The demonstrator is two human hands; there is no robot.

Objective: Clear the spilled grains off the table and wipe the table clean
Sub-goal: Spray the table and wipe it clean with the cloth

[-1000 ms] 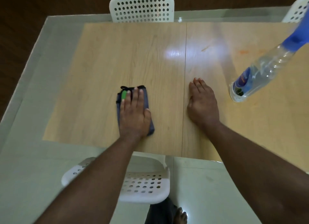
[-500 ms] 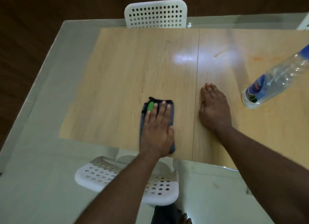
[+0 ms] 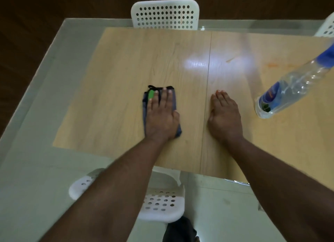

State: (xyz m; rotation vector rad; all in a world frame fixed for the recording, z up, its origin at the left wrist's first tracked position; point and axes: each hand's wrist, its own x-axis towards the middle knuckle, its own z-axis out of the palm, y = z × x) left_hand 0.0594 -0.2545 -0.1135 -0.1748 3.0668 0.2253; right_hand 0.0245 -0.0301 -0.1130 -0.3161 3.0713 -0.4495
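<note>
Blue-grey cloth [image 3: 174,100], folded into a narrow pad with a dark frayed edge at its far end and a bright green patch near the far left corner, lies flat on the desk [image 3: 112,101] a little left of centre, and I see my left hand [image 3: 161,118] spread flat on top of it, fingers together and pointing away, palm covering most of the pad so only its edges and far end show. That grip is a flat press, not a pinch. My right hand [image 3: 225,118] lies palm down on the bare wood just right of the seam, fingers extended and close together, holding nothing, well apart from the cloth. The desk top is pale wood-grain laminate in two panels joined by a thin straight seam [image 3: 207,90], set on a larger frosted glass slab that shows as a greenish border along the left, near and far sides. A bright glare sits across the seam further out, and faint orange smears [image 3: 273,65] mark the wood toward the far right. I see no grains on the visible wood. A clear plastic bottle [image 3: 289,90] with a blue label and blue top stands near the right edge, leaning in this wide view. A white perforated chair [image 3: 165,14] stands at the far side, another perforated seat [image 3: 162,203] below the near edge, and the floor beyond is dark.
</note>
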